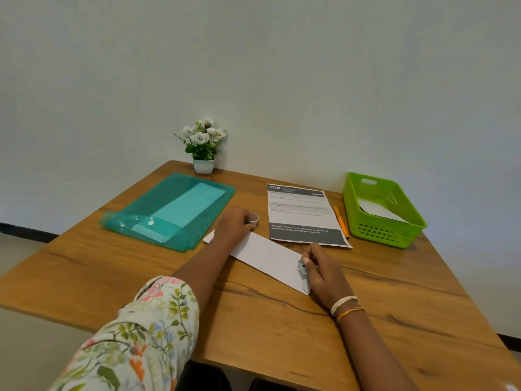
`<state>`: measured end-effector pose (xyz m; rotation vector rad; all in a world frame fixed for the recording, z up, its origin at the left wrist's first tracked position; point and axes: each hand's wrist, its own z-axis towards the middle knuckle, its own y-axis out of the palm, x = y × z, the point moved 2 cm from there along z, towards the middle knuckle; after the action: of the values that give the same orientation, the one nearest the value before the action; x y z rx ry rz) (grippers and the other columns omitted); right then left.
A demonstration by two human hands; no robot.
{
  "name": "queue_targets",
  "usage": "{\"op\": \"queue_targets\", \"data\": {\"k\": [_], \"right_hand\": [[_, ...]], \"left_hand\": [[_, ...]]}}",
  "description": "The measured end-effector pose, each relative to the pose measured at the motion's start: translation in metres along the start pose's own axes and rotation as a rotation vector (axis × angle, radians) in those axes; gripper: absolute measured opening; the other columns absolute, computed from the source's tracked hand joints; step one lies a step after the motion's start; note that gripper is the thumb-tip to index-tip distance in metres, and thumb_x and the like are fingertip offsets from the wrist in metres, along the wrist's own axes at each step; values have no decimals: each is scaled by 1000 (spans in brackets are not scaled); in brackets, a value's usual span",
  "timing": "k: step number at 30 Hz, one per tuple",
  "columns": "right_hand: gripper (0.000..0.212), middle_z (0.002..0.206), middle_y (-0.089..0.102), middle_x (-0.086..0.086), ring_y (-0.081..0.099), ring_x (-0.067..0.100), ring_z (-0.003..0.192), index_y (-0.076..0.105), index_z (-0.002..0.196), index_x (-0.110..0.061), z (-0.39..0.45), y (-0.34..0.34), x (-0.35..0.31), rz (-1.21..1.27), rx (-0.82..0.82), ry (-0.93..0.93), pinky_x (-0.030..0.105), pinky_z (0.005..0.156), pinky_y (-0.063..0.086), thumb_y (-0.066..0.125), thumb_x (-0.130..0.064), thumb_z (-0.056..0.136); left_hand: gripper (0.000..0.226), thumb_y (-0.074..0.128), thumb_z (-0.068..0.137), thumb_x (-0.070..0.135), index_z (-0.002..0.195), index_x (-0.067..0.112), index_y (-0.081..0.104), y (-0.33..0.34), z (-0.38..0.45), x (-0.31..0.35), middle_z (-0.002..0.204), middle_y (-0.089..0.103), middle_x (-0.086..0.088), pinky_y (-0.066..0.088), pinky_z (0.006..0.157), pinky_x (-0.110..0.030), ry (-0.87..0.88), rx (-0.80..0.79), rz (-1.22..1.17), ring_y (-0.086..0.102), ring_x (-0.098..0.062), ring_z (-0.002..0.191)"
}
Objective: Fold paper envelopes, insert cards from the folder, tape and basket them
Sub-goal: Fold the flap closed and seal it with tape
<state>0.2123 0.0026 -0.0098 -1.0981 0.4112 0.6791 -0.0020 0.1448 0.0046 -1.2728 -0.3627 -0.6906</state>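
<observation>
Lighting: bright, even, diffuse, with no hard-edged shadows; only soft faint shade lies on the brown wood-grain table (118,280) beside the arms. Glare: small highlights on the translucent teal plastic folder (172,210), left of the table's centre. Optics: wide-angle bowing of the table's edges, the floral fabric sleeve (135,334) soft at its near edge.
</observation>
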Motion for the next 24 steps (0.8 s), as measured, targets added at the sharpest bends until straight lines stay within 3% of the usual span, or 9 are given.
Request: {"op": "queue_targets", "data": {"k": [2, 5, 8, 10, 13, 15, 19, 22, 24], "right_hand": [[13, 77, 58, -7, 53, 9, 69, 48, 86, -24, 1, 0, 0, 0, 6, 0, 37, 59, 44, 50, -14, 93], [14, 78, 59, -7, 54, 8, 71, 49, 86, -25, 1, -1, 0, 11, 21, 23, 35, 60, 45, 51, -13, 93], [12, 79, 60, -6, 57, 9, 74, 51, 87, -24, 1, -1, 0, 38, 65, 65, 35, 62, 48, 51, -14, 94], [11, 80, 60, -6, 57, 9, 73, 52, 88, -22, 1, -3, 0, 14, 139, 76, 33, 61, 48, 51, -14, 95], [9, 81, 61, -2, 57, 15, 72, 55, 88, -19, 1, -6, -2, -31, 274, 97, 33, 62, 47, 53, -12, 94], [8, 82, 63, 0, 59, 17, 75, 59, 87, -17, 2, -7, -1, -49, 322, 127, 34, 65, 50, 56, -11, 92], [2, 86, 65, 2, 59, 14, 78, 64, 88, -15, 4, -11, 6, -50, 327, 241, 34, 70, 54, 62, -14, 89], [3, 90, 67, 4, 60, 16, 81, 65, 88, -14, 4, -12, 11, -71, 276, 340, 31, 70, 51, 63, -16, 88], [5, 91, 68, 6, 61, 21, 85, 64, 84, -16, 7, -14, 11, -75, 229, 438, 32, 73, 50, 62, -15, 89]], "left_hand": [[25, 70, 85, 23, 108, 15, 67, 3, -1, -1, 108, 64, -5, 44, 76, -27, 16, -6, -6, 59, -22, 100], [48, 72, 84, 24, 128, 19, 57, 2, -15, 3, 125, 61, -3, 48, 93, -36, 58, 50, -39, 56, -21, 113], [43, 71, 84, 26, 124, 20, 57, -1, -39, 10, 126, 60, 0, 43, 102, -45, 165, 101, -61, 55, -19, 115], [40, 70, 83, 36, 120, 23, 61, -3, -56, 9, 132, 57, 2, 40, 104, -47, 235, 18, -28, 52, -18, 120], [56, 67, 78, 58, 128, 34, 57, -14, -78, -1, 147, 43, 7, 32, 111, -45, 205, -226, 73, 38, -17, 134], [62, 63, 78, 63, 133, 37, 53, -24, -86, -6, 148, 41, 10, 36, 108, -39, 189, -306, 142, 38, -14, 134], [39, 65, 86, 44, 122, 29, 63, -38, -87, -3, 128, 56, 7, 46, 94, -30, 288, -226, 123, 52, -14, 118], [57, 73, 77, 48, 129, 28, 57, -45, -79, -4, 136, 49, 2, 45, 99, -37, 120, -193, 195, 46, -18, 123], [76, 77, 68, 58, 133, 29, 51, -47, -71, -8, 143, 44, -3, 42, 103, -42, -31, -260, 289, 39, -24, 130]]}}
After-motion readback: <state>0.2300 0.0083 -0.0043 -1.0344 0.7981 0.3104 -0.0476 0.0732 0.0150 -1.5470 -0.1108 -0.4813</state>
